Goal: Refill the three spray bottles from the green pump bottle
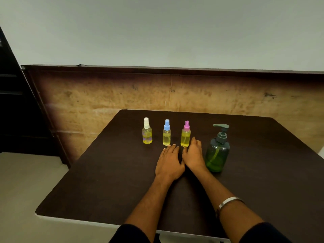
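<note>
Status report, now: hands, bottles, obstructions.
Left hand and right hand flat on table, empty. Three spray bottles capped, green pump bottle untouched. Nothing in the way.

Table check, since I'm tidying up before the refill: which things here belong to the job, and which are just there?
Job: white-cap sprayer, blue-cap sprayer, pink-cap sprayer, green pump bottle.
Not job: bracelet on the right forearm; nothing else lies on the table.
</note>
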